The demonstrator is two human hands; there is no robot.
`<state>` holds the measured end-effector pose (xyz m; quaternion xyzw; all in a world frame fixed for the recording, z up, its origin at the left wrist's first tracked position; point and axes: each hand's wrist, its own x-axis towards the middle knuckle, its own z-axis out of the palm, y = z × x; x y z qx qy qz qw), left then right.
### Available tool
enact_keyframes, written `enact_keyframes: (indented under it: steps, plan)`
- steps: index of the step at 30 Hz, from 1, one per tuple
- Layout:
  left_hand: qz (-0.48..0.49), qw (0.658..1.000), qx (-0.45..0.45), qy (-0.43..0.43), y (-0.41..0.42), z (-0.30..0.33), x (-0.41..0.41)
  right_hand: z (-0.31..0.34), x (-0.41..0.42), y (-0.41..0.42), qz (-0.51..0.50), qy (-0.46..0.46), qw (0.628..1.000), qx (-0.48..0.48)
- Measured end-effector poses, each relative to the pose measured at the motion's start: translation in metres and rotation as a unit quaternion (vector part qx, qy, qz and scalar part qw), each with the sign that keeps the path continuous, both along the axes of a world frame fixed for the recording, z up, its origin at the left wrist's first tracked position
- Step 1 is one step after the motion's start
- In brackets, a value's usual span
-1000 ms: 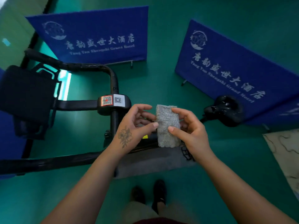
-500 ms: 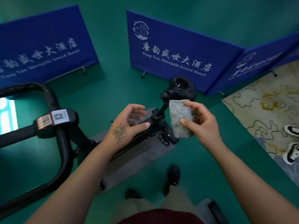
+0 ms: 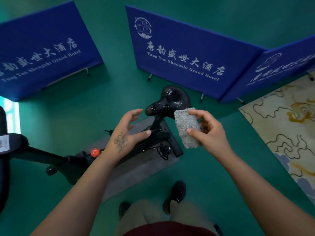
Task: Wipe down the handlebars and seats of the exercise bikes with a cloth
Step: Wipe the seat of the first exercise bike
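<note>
A folded grey cloth is pinched between the thumb and fingers of my right hand, held in the air just right of the bike's glossy black seat. My left hand hovers left of the seat post with its fingers spread and relaxed, holding nothing. The black exercise bike frame runs below both hands, with a red knob on it. Part of the black handlebar with a white sticker shows at the far left edge.
Three blue fabric screens with white lettering stand behind the bike on the green floor. A grey mat lies under the bike. A patterned cream rug covers the floor at the right. My shoes are below.
The view has swung right, so the handlebar moved to the left edge and the seat came to the centre. My left hand let go of the cloth; my right hand alone holds it.
</note>
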<state>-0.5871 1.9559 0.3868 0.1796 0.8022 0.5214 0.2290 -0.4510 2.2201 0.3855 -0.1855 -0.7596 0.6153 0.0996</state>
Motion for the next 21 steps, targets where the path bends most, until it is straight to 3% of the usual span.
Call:
enact_keyframes:
  steps: [9,21]
  plan:
    - [0.053,0.998,-0.014,-0.037,0.043,-0.017,-0.002,-0.019,-0.038,0.048,0.053,-0.02,0.998,0.01]
    - [0.067,0.993,-0.029,-0.093,0.057,-0.082,-0.067,-0.055,-0.123,0.05,0.097,-0.075,0.99,0.067]
